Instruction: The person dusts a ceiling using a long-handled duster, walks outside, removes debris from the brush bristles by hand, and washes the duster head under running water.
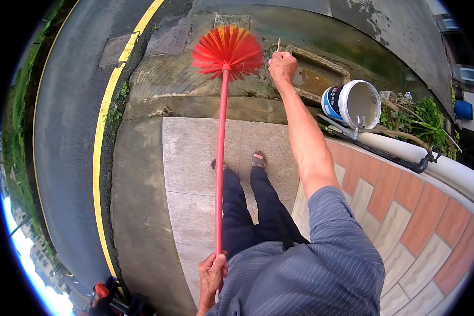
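Observation:
My left hand (213, 267) is wrapped round the lower part of a red pole in front of my body. The pole belongs to a cobweb brush (228, 50) with a round head of red and orange bristles, held out ahead of me at the top of the view. My right arm is stretched forward, and my right hand (283, 67) is closed in a fist to the right of the bristles, apart from them. From the fist sticks up a thin, pale stick-like thing (279, 44); its kind does not show.
A white bucket (372, 105) with a blue label lies tilted at the right, near a stone trough (321, 68) and green plants (431, 118). A white pipe (411, 150) runs along the tiled wall (389, 205). The road with a yellow line (101, 131) is at the left.

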Tool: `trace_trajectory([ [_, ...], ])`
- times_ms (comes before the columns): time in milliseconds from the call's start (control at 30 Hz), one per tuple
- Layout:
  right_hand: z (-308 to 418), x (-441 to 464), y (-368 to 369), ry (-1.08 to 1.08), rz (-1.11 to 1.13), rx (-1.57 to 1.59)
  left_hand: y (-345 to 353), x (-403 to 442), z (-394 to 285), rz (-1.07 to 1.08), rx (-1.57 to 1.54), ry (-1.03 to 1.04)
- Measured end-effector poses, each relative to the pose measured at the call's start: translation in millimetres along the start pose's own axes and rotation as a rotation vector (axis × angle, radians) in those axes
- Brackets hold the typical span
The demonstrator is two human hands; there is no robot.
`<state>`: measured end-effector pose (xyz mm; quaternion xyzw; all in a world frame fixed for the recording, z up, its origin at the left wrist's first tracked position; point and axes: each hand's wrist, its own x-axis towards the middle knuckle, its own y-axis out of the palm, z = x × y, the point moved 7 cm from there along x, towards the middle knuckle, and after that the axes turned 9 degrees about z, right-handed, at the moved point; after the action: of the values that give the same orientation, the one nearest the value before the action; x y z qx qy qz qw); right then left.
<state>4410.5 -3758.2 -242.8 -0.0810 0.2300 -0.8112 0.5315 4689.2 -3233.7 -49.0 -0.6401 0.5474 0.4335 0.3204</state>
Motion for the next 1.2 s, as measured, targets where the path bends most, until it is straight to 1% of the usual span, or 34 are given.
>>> trace_trajectory([
  [33, -9, 3, -10, 0.045, 0.017, 0.017, -2, 1, 2, 0.002, 0.003, -0.003],
  [100, -5, -19, -19, 0.046, 0.012, 0.099, -6, 4, 7, 0.005, 0.012, -0.008],
  [133, -1, -36, -16, 0.030, 0.087, 0.090, -5, 4, 7, 0.003, 0.011, -0.007],
  [167, 4, -55, -11, 0.016, 0.159, 0.083, -5, 5, 6, 0.000, 0.014, -0.007],
  [233, -8, -84, 14, -0.086, 0.264, 0.042, -5, 6, 4, -0.014, 0.015, -0.017],
  [300, -17, -108, 37, -0.085, 0.365, 0.013, -4, 4, 2, -0.032, 0.011, -0.040],
  [400, -36, -113, 67, -0.022, 0.438, -0.082, -3, 3, 0, -0.052, 0.008, -0.056],
  [500, -47, -94, 87, 0.007, 0.420, -0.110, -4, 5, 4, -0.057, 0.003, -0.066],
  [533, -47, -86, 92, -0.024, 0.437, -0.094, -4, 6, 4, -0.063, 0.006, -0.066],
  [633, -48, -59, 79, -0.054, 0.341, -0.205, -4, 6, 4, -0.070, 0.013, -0.066],
  [733, -68, -33, 61, -0.066, 0.277, -0.306, -4, 7, 4, -0.070, 0.020, -0.054],
  [833, -83, -30, 32, 0.187, 0.202, -0.061, -4, 9, 5, -0.066, 0.025, -0.036],
  [867, -80, -34, 25, 0.161, 0.099, -0.009, -5, 10, 5, -0.066, 0.026, -0.035],
  [967, -66, -60, 25, 0.103, 0.163, 0.030, -2, 11, 4, -0.068, 0.017, -0.042],
  [1000, -63, -74, 40, 0.133, 0.297, 0.129, -2, 12, 3, -0.070, 0.013, -0.044],
  [1033, -47, -86, 48, -0.016, 0.354, 0.044, -1, 12, 3, -0.073, 0.010, -0.046],
  [1067, -43, -95, 60, -0.029, 0.408, 0.047, 1, 12, 2, -0.078, 0.008, -0.047],
  [1100, -39, -102, 71, 0.024, 0.461, 0.050, 2, 10, 1, -0.084, 0.007, -0.050],
  [1167, -31, -101, 93, -0.028, 0.465, -0.009, 3, 8, 0, -0.086, 0.018, -0.055],
  [1200, -34, -95, 98, 0.087, 0.492, 0.051, 3, 6, -1, -0.086, 0.024, -0.053],
])
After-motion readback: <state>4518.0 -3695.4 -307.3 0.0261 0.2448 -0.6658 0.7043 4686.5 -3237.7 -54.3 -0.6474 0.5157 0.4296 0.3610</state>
